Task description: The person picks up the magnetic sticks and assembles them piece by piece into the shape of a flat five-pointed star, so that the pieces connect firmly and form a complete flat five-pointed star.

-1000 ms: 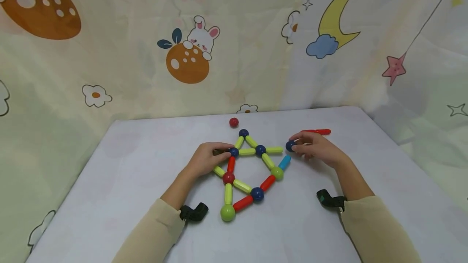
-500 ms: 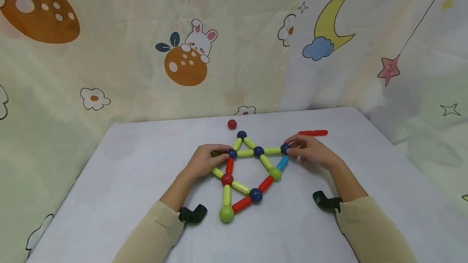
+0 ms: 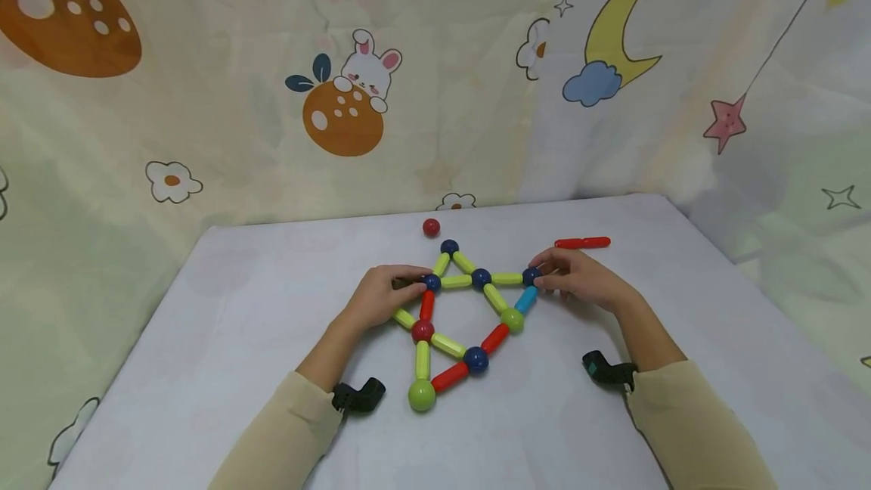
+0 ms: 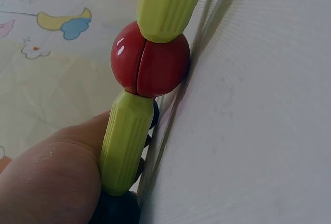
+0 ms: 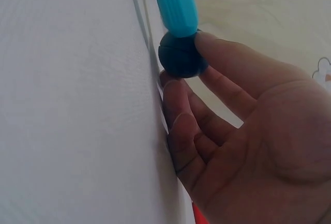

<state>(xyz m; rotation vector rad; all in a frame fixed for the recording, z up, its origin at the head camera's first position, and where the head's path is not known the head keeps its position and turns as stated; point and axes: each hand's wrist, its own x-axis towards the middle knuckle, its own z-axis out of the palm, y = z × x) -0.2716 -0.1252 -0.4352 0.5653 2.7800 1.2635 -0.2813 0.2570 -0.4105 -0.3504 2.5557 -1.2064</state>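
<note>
On the white table lies a flat figure of magnetic rods and balls. My left hand (image 3: 381, 297) holds a dark blue ball (image 3: 432, 283) on its left side between thumb and fingers. Below, a yellow-green rod (image 3: 404, 317) runs from the red ball (image 3: 423, 331) under that hand; in the left wrist view it meets another dark blue ball (image 4: 118, 208). My right hand (image 3: 578, 278) pinches a dark blue ball (image 3: 531, 277) at the right corner. This ball touches a yellow-green rod (image 3: 506, 278) and a light blue rod (image 5: 177, 6). A green ball (image 3: 512, 320) sits at the light blue rod's other end.
A loose red ball (image 3: 432, 227) lies behind the figure, close to the table's back edge. Two red rods (image 3: 582, 243) lie end to end beyond my right hand. A printed cloth (image 3: 463, 97) hangs behind the table.
My right hand has moved left with its dark blue ball, which now touches the ends of the yellow-green and light blue rods. My left hand stays on its ball.
</note>
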